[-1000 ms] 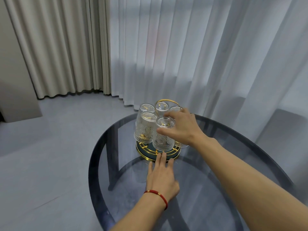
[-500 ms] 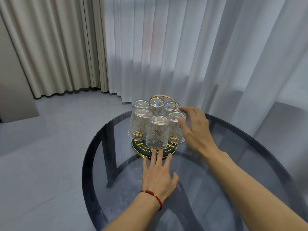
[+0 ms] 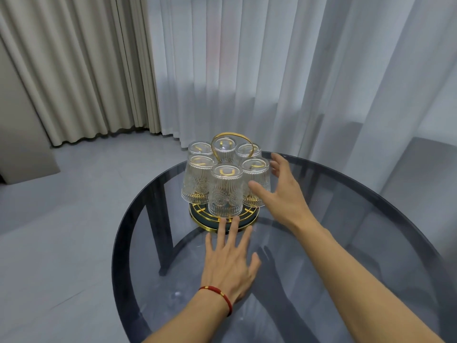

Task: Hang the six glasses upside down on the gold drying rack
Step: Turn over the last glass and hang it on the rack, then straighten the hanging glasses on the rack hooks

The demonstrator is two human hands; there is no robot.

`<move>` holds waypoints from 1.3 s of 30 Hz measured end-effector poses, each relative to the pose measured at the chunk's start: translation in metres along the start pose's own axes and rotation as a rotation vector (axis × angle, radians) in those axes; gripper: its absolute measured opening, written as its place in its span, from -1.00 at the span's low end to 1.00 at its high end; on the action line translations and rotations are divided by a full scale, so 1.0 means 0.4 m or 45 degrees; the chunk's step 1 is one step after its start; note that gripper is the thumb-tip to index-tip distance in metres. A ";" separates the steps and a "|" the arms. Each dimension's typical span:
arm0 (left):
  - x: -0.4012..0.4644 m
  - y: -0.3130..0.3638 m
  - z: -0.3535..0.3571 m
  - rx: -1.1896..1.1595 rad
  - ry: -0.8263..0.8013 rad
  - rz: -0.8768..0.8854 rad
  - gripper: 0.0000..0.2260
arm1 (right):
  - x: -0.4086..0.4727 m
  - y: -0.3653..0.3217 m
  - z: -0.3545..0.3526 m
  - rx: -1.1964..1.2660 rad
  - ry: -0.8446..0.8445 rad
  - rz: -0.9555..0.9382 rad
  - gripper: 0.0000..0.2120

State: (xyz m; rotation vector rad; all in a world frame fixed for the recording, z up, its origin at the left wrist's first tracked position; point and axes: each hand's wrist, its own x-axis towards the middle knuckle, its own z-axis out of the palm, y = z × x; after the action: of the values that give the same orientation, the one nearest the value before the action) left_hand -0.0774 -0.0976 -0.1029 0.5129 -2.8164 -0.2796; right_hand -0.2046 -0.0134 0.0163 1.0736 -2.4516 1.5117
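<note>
Now six glasses inverted on gold rack; left hand flat, right hand spread, both empty.

The person's left hand and right hand were bare, with no gloves or rings visible. Both forearms were uncovered as far as the frame's lower edge, and no sleeve showed on either. Around the left wrist sat a thin red cord bracelet, a single strand with a small gold-coloured bead or clasp near its middle. The right wrist carried nothing. The fingernails that showed were short and unpainted.
</note>
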 end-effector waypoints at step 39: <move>0.001 -0.010 -0.002 -0.038 0.048 -0.008 -0.44 | 0.055 0.042 -0.064 -0.430 -0.017 -0.232 -0.64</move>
State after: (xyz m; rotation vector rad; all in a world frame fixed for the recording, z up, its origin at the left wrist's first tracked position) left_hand -0.0762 -0.1015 -0.1029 0.5152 -2.7706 -0.3094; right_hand -0.2384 0.0004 0.0253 1.1981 -2.4203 0.9971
